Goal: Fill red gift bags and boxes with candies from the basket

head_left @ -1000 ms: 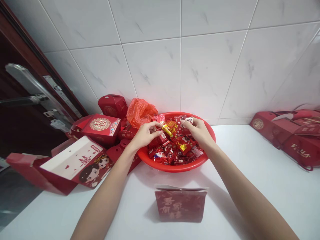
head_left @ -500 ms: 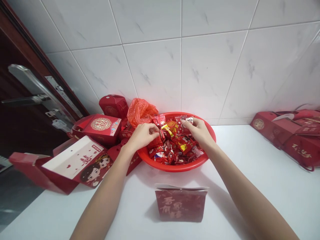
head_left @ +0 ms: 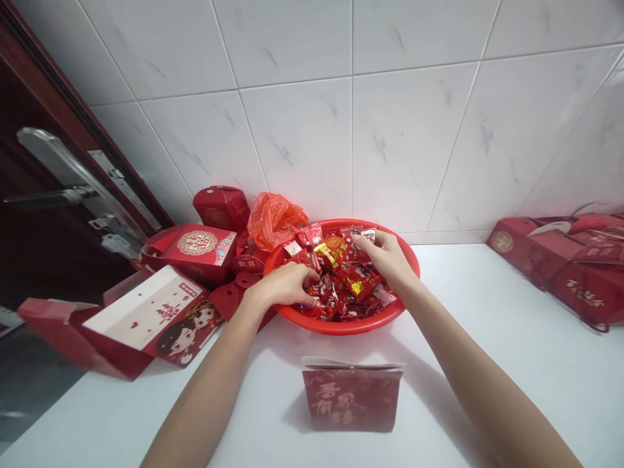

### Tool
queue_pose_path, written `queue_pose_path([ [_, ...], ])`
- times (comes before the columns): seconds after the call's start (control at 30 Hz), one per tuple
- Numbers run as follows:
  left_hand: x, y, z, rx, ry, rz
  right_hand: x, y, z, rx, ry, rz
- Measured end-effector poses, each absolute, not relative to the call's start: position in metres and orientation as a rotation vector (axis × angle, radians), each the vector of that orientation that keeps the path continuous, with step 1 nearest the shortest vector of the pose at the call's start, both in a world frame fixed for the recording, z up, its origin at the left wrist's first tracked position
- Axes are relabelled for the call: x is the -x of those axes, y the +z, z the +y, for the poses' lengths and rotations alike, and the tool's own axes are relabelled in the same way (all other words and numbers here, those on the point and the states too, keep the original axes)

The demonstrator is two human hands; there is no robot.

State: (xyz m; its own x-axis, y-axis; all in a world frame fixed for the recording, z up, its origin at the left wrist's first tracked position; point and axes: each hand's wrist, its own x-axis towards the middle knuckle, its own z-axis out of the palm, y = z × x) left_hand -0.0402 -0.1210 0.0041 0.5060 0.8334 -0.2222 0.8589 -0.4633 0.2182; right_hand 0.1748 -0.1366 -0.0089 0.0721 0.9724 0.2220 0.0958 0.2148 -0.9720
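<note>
A red plastic basin (head_left: 341, 327) full of wrapped candies (head_left: 359, 281) stands on the white table against the wall. Over its left side, my left hand (head_left: 291, 284) reaches down among the wrappers with thumb and fingers apart; no candy shows between them. At the right rim, my right hand (head_left: 387, 255) pinches a dark red candy packet (head_left: 354, 240) with a white label near its thumb. In front of the basin, nearer to me, a small red candy box (head_left: 351, 400) with pale lettering stands upright.
Several red gift boxes (head_left: 202, 250) are heaped at the left, one lying open with a white inner panel (head_left: 141, 309). A crumpled red plastic bag (head_left: 274, 220) touches the basin's back left. More red boxes (head_left: 560, 260) lie at the far right. A door handle (head_left: 53, 197) is at the left.
My left hand has moved down and toward me within the basin, its fingers spreading over lower candies. My right hand stays almost where it was, holding the packet.
</note>
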Motion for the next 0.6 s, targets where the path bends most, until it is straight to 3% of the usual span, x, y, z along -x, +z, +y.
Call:
queue_pose_path([
  [0.6,0.03,0.0,-0.124,-2.516,0.048,1.528,-0.175,-0.009,-0.137,1.145,0.935,-1.315],
])
